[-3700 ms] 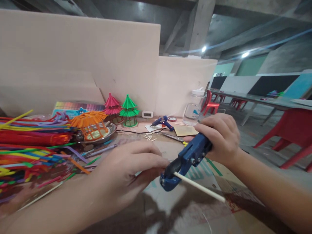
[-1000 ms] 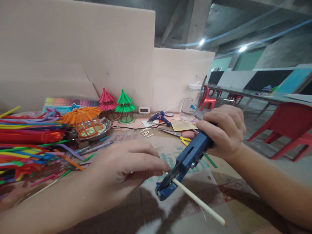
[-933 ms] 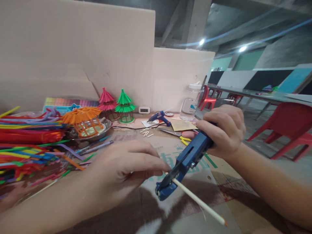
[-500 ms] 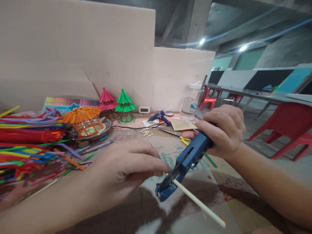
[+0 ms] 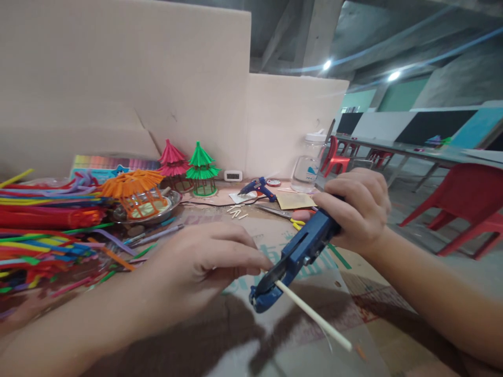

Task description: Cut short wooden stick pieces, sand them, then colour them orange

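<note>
My right hand [image 5: 356, 207] is wrapped round the handles of a blue pipe cutter [image 5: 301, 251] with a dark blade, slanting down to the left. A thin pale wooden stick [image 5: 314, 314] lies across the cutter's jaws, its long end pointing down and to the right. My left hand [image 5: 220, 262] is closed at the far side of the jaws, thumb and finger pinching the stick's other end, which is mostly hidden. Beyond the hands, several short cut stick pieces [image 5: 237, 212] lie on the table.
Bundles of coloured pipe cleaners [image 5: 51, 220] fill the left side. Behind stand an orange-roofed model [image 5: 135, 191], a green one [image 5: 202, 170], a pink one [image 5: 172, 159], a glue gun [image 5: 257, 187], scissors [image 5: 277, 212] and a clear bottle [image 5: 306, 165]. A red chair [image 5: 459, 204] is at right.
The cutter's blade sits closer to the lower jaw across the stick. Both hands, cutter and stick have shifted slightly to the left and up.
</note>
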Available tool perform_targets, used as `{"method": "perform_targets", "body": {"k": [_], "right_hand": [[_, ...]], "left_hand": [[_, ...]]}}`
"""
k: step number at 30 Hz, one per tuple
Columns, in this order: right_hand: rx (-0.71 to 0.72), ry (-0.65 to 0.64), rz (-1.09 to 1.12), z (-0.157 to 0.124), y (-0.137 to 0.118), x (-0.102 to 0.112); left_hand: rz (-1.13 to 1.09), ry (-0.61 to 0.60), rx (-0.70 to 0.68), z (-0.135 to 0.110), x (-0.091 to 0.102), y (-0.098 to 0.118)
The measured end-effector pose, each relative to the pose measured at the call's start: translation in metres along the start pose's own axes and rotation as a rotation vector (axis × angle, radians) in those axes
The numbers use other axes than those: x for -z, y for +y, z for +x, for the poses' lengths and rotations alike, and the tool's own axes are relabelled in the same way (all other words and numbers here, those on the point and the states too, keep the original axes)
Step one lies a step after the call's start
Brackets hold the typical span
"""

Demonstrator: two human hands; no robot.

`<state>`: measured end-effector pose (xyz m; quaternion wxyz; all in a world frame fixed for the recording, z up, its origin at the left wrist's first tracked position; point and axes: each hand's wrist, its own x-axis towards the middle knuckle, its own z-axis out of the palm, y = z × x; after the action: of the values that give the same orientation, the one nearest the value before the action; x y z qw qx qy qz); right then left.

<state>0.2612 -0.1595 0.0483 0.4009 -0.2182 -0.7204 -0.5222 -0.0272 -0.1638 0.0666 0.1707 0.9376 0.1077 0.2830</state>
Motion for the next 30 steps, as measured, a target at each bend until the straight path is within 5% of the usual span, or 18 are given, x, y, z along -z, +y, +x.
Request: {"method": "perform_targets", "body": {"k": [12, 30], "right_hand": [[-0.002, -0.185, -0.001, -0.023, -0.004, -0.022], [-0.008, -0.179, 0.023, -0.021, -0.004, -0.014]], "left_hand": [[-0.038, -0.001, 0.030, -0.003, -0.012, -0.049], [-0.056, -0.024, 0.013, -0.001, -0.014, -0.045]]}}
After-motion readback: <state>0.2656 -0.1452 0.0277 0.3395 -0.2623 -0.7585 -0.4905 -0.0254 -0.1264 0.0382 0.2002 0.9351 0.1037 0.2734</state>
